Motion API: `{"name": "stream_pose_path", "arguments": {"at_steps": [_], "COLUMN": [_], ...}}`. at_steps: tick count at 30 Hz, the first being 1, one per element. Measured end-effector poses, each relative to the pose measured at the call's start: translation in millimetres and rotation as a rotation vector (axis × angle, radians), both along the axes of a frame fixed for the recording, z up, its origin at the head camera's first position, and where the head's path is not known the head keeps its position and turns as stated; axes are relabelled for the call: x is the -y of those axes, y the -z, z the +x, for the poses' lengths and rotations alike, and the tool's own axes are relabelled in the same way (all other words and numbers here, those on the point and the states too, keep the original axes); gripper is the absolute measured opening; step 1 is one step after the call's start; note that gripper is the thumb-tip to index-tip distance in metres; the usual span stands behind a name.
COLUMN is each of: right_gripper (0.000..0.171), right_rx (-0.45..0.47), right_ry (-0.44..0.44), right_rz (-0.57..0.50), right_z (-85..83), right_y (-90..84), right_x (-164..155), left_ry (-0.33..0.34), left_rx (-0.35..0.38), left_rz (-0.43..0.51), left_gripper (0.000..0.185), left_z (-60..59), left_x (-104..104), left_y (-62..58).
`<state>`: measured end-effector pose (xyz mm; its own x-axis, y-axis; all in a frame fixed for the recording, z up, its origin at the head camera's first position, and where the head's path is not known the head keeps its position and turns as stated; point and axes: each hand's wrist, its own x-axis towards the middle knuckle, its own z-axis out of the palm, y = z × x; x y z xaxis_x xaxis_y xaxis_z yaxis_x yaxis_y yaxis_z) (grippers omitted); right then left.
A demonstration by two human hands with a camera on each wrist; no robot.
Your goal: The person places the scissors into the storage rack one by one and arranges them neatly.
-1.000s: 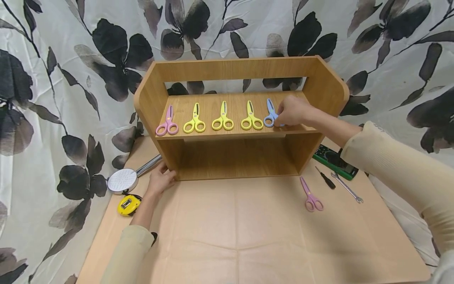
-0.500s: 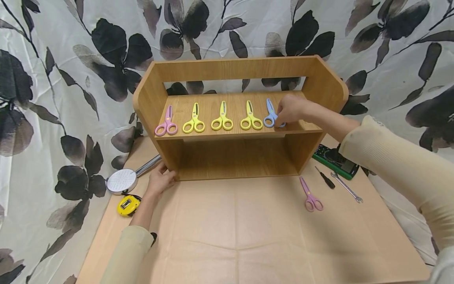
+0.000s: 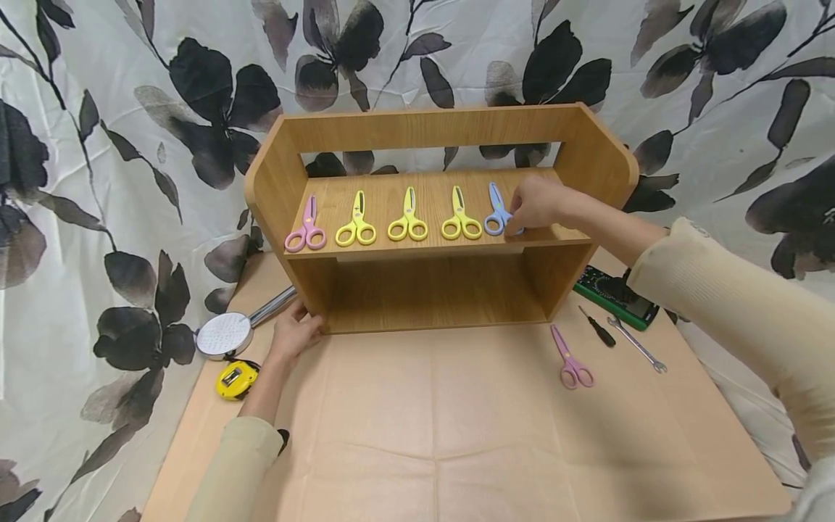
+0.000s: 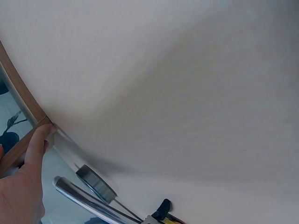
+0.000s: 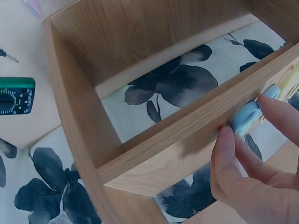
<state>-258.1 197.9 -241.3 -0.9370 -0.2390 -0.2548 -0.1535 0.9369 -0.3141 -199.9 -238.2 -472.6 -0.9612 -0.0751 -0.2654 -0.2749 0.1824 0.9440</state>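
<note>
Nothing much has moved since a second ago, both hands stay put and only the view drifts a touch. Wood-grain rack, rounded corners, smooth laminate look, sits on a worktop covered in creased tan paper. Right hand is on the upper shelf, fingertips pinching the rounded plastic handle loops of the blue scissors. Those lie flat at the right end of the row, long axis front to back, blades pointing at the rack's back, loops toward the front edge. Left hand rests at the rack's lower left corner, fingers lightly curled against the edge, not really gripping.
</note>
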Motion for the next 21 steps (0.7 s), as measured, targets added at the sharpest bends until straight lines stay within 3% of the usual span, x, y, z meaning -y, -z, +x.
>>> {"name": "stream_pose_path", "arguments": {"at_steps": [7,12,16,21], "right_gripper": [0.061,0.054,0.046,0.045], "right_rx": [-0.005,-0.078,-0.090,-0.043], "right_ry": [0.016,0.040,0.025,0.048], "right_rz": [-0.121,-0.243,-0.351,-0.479], "right_z": [17.9,47.7,73.9,96.5], "right_y": [9.1,27.0,53.0,105.8], "right_x": [-21.3,-37.7,-53.0,-75.7], "left_ry": [-0.008,-0.011,-0.014,-0.019], "left_rx": [-0.005,-0.023,-0.032,-0.046], "left_rz": [0.023,0.007,-0.009,0.001], "left_gripper": [0.075,0.074,0.074,0.073], "left_z": [-2.7,-10.2,-13.4,-14.0], "left_x": [3.3,7.7,9.5,9.3], "left_y": [10.2,26.3,33.9,35.1]}}
